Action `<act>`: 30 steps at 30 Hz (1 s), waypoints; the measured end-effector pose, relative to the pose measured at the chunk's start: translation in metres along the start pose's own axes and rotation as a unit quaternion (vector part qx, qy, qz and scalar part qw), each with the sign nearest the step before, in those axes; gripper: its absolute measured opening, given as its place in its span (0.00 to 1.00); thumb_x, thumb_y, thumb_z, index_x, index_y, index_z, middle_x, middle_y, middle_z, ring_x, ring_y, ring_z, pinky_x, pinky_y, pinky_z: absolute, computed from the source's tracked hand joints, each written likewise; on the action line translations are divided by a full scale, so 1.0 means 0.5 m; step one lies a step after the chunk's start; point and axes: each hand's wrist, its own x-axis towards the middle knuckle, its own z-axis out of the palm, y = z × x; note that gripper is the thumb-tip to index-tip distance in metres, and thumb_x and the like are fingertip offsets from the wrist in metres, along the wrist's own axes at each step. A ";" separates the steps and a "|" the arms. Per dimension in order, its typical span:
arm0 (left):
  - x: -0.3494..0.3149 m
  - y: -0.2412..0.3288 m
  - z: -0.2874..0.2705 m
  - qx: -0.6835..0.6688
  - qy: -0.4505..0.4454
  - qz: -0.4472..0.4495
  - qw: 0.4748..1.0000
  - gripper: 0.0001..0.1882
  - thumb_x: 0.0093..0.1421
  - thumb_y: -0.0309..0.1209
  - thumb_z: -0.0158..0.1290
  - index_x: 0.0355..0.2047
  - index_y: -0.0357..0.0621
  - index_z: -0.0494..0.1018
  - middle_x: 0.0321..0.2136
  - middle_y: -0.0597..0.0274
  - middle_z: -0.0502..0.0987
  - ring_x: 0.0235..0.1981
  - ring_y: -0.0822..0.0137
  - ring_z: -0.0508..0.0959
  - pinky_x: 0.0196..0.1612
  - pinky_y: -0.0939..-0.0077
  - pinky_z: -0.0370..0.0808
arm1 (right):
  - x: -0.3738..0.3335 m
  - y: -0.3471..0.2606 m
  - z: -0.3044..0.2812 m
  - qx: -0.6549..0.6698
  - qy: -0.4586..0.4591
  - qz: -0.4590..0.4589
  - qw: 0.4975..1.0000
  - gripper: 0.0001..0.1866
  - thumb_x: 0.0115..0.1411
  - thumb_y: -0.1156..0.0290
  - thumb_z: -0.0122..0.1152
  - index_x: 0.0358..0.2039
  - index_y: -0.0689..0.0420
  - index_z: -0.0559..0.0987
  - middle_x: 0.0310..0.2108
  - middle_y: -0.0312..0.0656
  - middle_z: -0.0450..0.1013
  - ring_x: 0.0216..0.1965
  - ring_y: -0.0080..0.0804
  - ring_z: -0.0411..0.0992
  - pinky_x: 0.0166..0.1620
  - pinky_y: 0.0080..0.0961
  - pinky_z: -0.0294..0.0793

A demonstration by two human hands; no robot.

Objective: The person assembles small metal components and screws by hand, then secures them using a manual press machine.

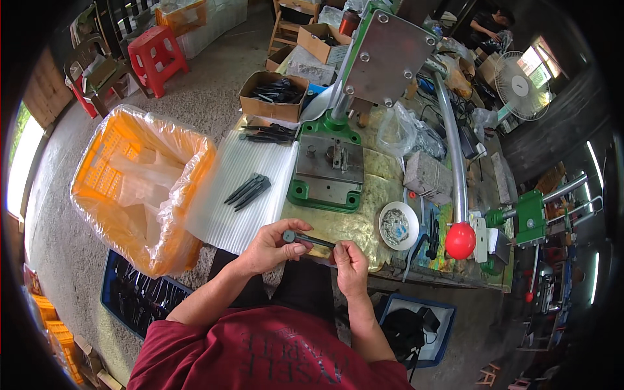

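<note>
My left hand (270, 248) grips the rounded, dark grey head end of a slim dark tool (315, 240) between thumb and fingers. My right hand (351, 265) pinches its thin black end. The tool lies almost level in front of me, over the front edge of the bench; its exact kind is not clear. Beyond my hands stands a green hand press (325, 175) with a steel block on its base. A small group of similar dark tools (249, 191) rests on a white foam sheet (220, 201) left of the press, with another pile (270, 132) farther back.
A plastic-lined orange crate (188, 224) stands at the left. A cardboard box (273, 107) of dark parts is behind the foam sheet. To the right are a white bowl (398, 225) of small parts, a concrete block (427, 177) and the press lever's red ball (461, 241).
</note>
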 end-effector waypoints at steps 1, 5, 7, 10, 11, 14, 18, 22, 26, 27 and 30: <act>0.002 -0.005 0.002 0.001 -0.002 -0.001 1.000 0.15 0.53 0.27 0.49 0.42 0.38 0.63 0.27 0.62 0.73 0.26 0.77 0.71 0.31 0.85 0.70 | -0.003 0.006 0.002 0.038 -0.004 0.009 0.999 0.11 0.57 0.66 0.46 0.25 0.61 0.69 0.17 0.32 0.63 0.20 0.16 0.60 0.25 0.13 0.59; 0.012 -0.027 0.010 -0.086 -0.018 0.013 0.996 0.15 0.54 0.26 0.48 0.42 0.38 0.64 0.26 0.61 0.73 0.23 0.78 0.70 0.29 0.85 0.69 | -0.013 0.001 0.011 0.147 0.003 0.053 0.988 0.13 0.57 0.64 0.46 0.23 0.61 0.68 0.17 0.34 0.63 0.18 0.18 0.59 0.23 0.14 0.58; 0.015 -0.033 0.019 -0.116 -0.026 0.017 0.993 0.14 0.54 0.26 0.48 0.42 0.38 0.65 0.26 0.62 0.73 0.23 0.78 0.70 0.28 0.85 0.69 | -0.019 0.007 0.014 0.189 0.011 0.074 0.979 0.13 0.57 0.64 0.46 0.23 0.60 0.68 0.17 0.35 0.63 0.18 0.18 0.59 0.23 0.14 0.58; 0.020 -0.040 0.033 -0.045 -0.009 0.009 0.999 0.11 0.54 0.26 0.48 0.37 0.35 0.67 0.24 0.59 0.73 0.23 0.75 0.72 0.28 0.83 0.70 | -0.029 0.020 0.012 0.257 -0.019 0.101 0.961 0.12 0.57 0.65 0.45 0.24 0.60 0.69 0.18 0.34 0.64 0.19 0.18 0.59 0.24 0.14 0.59; 0.017 -0.041 0.038 -0.023 -0.003 0.004 1.000 0.10 0.54 0.26 0.48 0.37 0.35 0.68 0.24 0.60 0.73 0.23 0.75 0.71 0.27 0.83 0.70 | -0.033 0.020 0.017 0.268 -0.019 0.114 0.956 0.12 0.57 0.64 0.45 0.24 0.60 0.69 0.18 0.33 0.64 0.19 0.18 0.59 0.24 0.14 0.59; 0.016 -0.063 0.048 -0.006 -0.012 0.000 1.000 0.09 0.53 0.26 0.48 0.34 0.35 0.69 0.23 0.63 0.73 0.23 0.76 0.69 0.28 0.83 0.68 | -0.042 0.025 0.023 0.293 -0.024 0.132 0.947 0.14 0.58 0.61 0.44 0.24 0.59 0.69 0.18 0.33 0.64 0.19 0.17 0.59 0.24 0.13 0.58; 0.017 -0.066 0.054 0.007 -0.002 0.019 1.000 0.06 0.53 0.27 0.49 0.29 0.36 0.69 0.22 0.65 0.71 0.22 0.77 0.69 0.27 0.83 0.68 | -0.047 0.033 0.007 0.239 -0.028 0.098 0.966 0.12 0.57 0.64 0.46 0.27 0.61 0.70 0.20 0.33 0.65 0.22 0.17 0.61 0.26 0.13 0.60; 0.019 -0.063 0.045 0.006 0.050 0.037 0.998 0.08 0.52 0.29 0.50 0.29 0.36 0.70 0.22 0.64 0.72 0.20 0.77 0.71 0.24 0.85 0.68 | -0.035 0.036 -0.048 -0.008 0.082 0.022 0.996 0.08 0.56 0.70 0.48 0.31 0.62 0.71 0.23 0.34 0.67 0.26 0.20 0.64 0.31 0.15 0.65; 0.013 -0.055 0.030 0.014 0.054 0.025 0.998 0.08 0.53 0.30 0.50 0.29 0.37 0.70 0.22 0.63 0.73 0.19 0.77 0.72 0.24 0.86 0.69 | 0.014 0.073 -0.169 -0.187 0.207 -0.095 0.955 0.05 0.54 0.74 0.49 0.31 0.62 0.70 0.23 0.33 0.64 0.24 0.16 0.60 0.29 0.14 0.61; 0.010 -0.058 0.027 0.013 0.061 0.014 0.998 0.08 0.53 0.30 0.50 0.29 0.37 0.70 0.22 0.63 0.73 0.19 0.76 0.72 0.24 0.86 0.69 | 0.028 0.060 -0.194 -0.237 0.201 -0.108 0.944 0.05 0.54 0.75 0.49 0.31 0.62 0.70 0.23 0.34 0.64 0.25 0.18 0.61 0.29 0.15 0.62; 0.010 -0.064 0.031 0.008 0.064 0.004 0.998 0.08 0.53 0.30 0.50 0.29 0.37 0.70 0.21 0.63 0.72 0.19 0.76 0.71 0.25 0.85 0.70 | 0.067 0.058 -0.257 -0.326 0.172 -0.122 0.922 0.05 0.53 0.75 0.49 0.30 0.62 0.70 0.23 0.37 0.65 0.25 0.22 0.62 0.30 0.18 0.63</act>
